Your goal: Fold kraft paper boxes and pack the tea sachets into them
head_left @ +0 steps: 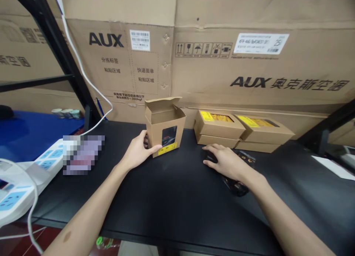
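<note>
A small brown cardboard box [154,134] stands upright on the black table, its top flap raised and its top open. Its front has a clear window with something dark and a bit of red behind it, and a yellow label below. My left hand [138,150] grips the box by its lower left side, thumb across the front. To the right, my right hand [226,161] is closed over a small black packet [209,156] at the tabletop. Under and beside that wrist lie more shiny black packets [237,188], partly hidden by the hand.
Two closed brown window boxes [219,128] [263,134] with yellow labels stand at the back right. Large AUX cartons [199,74] wall off the rear. A white power strip [47,171] with cables and a blurred purple item [84,152] lie left. White paper [334,167] lies far right.
</note>
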The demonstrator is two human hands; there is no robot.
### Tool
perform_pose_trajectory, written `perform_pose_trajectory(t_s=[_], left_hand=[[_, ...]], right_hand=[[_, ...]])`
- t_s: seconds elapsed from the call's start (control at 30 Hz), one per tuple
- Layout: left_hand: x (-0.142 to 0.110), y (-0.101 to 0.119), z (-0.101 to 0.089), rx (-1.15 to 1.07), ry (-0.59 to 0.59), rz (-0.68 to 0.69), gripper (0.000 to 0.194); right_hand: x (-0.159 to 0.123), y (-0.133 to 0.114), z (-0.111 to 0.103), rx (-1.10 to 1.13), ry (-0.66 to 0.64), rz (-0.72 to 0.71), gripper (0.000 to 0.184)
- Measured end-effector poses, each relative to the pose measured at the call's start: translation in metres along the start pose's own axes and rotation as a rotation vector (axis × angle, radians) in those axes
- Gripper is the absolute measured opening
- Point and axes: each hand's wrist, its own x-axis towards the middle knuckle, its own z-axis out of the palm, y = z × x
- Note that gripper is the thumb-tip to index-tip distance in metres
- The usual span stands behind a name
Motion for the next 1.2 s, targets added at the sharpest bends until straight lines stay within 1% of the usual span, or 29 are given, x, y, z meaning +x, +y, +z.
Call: perform_pose_trajectory(t_s=[0.13,0.27,0.33,0.43,0.5,0.57,0.67,0.73,0.8,0.87,1.03,1.2], left_hand=[[0.000,0.002,0.000,0.010,0.003,0.006,0.060],[-0.001,0.002,-0.001,0.020,0.003,0.005,0.060],[-0.001,0.002,-0.001,0.019,0.004,0.004,0.060],[0.000,0.002,-0.001,0.018,0.000,0.006,0.061],[0.000,0.001,-0.001,0.016,-0.006,0.005,0.062],[0.001,0.001,-0.001,0.016,-0.009,0.002,0.062],[0.000,0.001,0.000,0.029,-0.001,-0.005,0.063],[0.000,0.001,0.000,0.036,0.007,-0.008,0.064],[0.000,0.001,0.001,0.037,0.008,-0.010,0.064],[-0.001,0.002,0.000,0.033,0.005,-0.012,0.064],[-0.001,0.004,0.000,0.019,0.006,-0.020,0.064],[-0.001,0.005,0.000,0.042,0.016,-0.020,0.062]], right_hand=[[0.000,-0.009,0.008,0.071,0.073,-0.028,0.046],[-0.008,-0.009,0.007,0.179,0.194,-0.039,0.039],[-0.013,-0.003,0.003,0.205,0.266,0.001,0.030],[-0.019,0.015,0.000,0.164,0.334,0.122,0.012],[-0.021,0.029,0.001,0.106,0.315,0.198,0.007],[-0.023,0.041,0.004,0.056,0.239,0.248,0.011],[-0.024,0.052,0.011,0.015,0.112,0.254,0.027],[-0.024,0.056,0.016,-0.013,0.080,0.217,0.039],[-0.023,0.058,0.020,-0.044,0.092,0.178,0.042],[-0.022,0.060,0.021,-0.050,0.107,0.143,0.039],[-0.021,0.059,0.020,0.000,0.130,0.110,0.039],[-0.018,0.055,0.021,0.061,0.160,0.070,0.034]])
